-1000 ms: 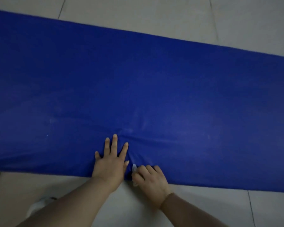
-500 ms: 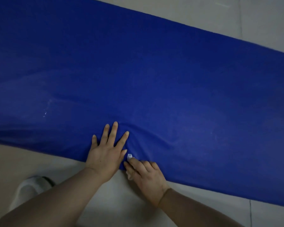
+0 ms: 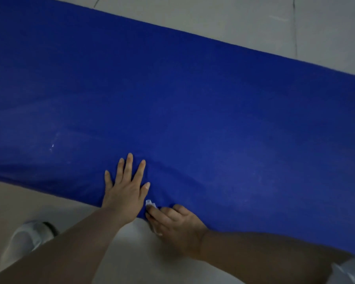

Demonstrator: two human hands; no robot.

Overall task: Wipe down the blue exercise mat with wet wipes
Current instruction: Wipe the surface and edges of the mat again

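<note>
Head view: wiping the mat's [image 3: 193, 99] near edge.
My left hand [image 3: 125, 191] presses flat, fingers spread; my right hand [image 3: 176, 224] pinches a wipe [image 3: 151, 203].

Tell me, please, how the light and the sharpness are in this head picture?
Head view: dim, even light; soft all over; the right hand and its wipe are slightly blurred; the left hand on the blue mat is clearer; faint shadows lie under both arms.

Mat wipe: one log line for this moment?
left hand: flat on mat | right hand: holds wipe at near edge | phase: wiping
</note>
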